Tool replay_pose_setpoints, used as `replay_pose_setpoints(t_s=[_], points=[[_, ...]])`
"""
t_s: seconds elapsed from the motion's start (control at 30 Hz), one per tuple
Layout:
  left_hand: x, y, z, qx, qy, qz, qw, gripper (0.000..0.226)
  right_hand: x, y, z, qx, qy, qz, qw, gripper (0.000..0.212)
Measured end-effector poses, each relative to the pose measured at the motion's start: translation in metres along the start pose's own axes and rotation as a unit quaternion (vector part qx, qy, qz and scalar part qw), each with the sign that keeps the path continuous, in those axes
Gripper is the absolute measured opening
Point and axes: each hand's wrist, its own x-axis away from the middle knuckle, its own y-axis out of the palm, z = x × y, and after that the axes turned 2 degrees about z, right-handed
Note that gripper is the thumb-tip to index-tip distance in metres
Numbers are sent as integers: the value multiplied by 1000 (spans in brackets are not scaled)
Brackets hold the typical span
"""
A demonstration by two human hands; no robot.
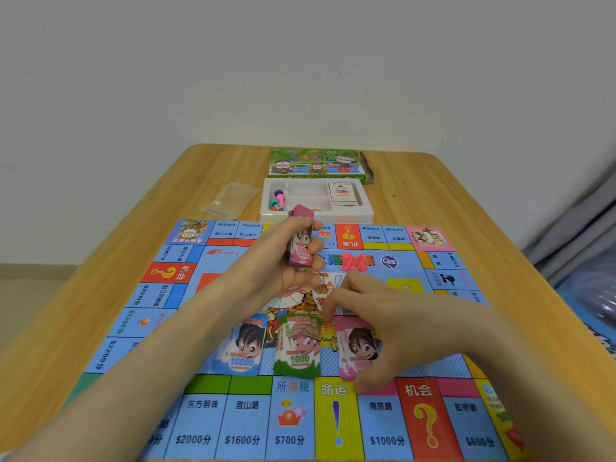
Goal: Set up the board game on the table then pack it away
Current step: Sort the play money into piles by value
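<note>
The set-up half of the task looks partly done, and none of the packing away has begun. The board (206, 425) is unfolded flat on the wooden desk (433, 195), and play money is being sorted onto its middle. A blue pile (241, 348) marked 10000, a green pile (298, 348) marked 1000 and a pink pile (353, 348) lie side by side in a row. The left hand (286, 261) hovers above the board's far half, its fingers clenched round a wad of pink notes (301, 241) held upright, so more dealing out seems to be left. The right hand (393, 321) is down on the pink pile, fingers curved over it and the thumb at its near edge, apparently grasping it to lay or square a note. Beyond the board, the white tray (363, 213) still holds the pawns and die (278, 200) in its left compartment and the card deck (343, 193) in its right one, so those pieces have yet to go onto the board. The green box (313, 163) sits behind the tray near the wall, and a clear plastic bag (230, 200) lies just left of the tray.
</note>
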Motion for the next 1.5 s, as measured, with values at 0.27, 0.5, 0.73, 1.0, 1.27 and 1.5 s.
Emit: replay_pose_setpoints(t_s=[0.27, 0.5, 0.73, 1.0, 1.27, 1.5], points=[[1, 2, 0, 8, -11, -2, 1000, 18, 0, 3, -1, 5, -5, 21, 1000, 52], [5, 5, 2, 14, 6, -11, 1000, 21, -5, -2, 5, -109, 22, 142, 984, 33], [8, 2, 1, -59, 29, -29, 997, 17, -12, -6, 10, -249, 4, 350, 903, 34], [15, 8, 1, -125, 4, -55, 991, 28, -21, -2, 13, -321, -10, 447, 835, 16], [17, 11, 1, -154, 19, -34, 987, 25, -19, -4, 8, -330, -35, 476, 814, 18], [17, 11, 3, -126, 10, -15, 992, 26, -19, -4, 11, -339, -26, 484, 806, 19]])
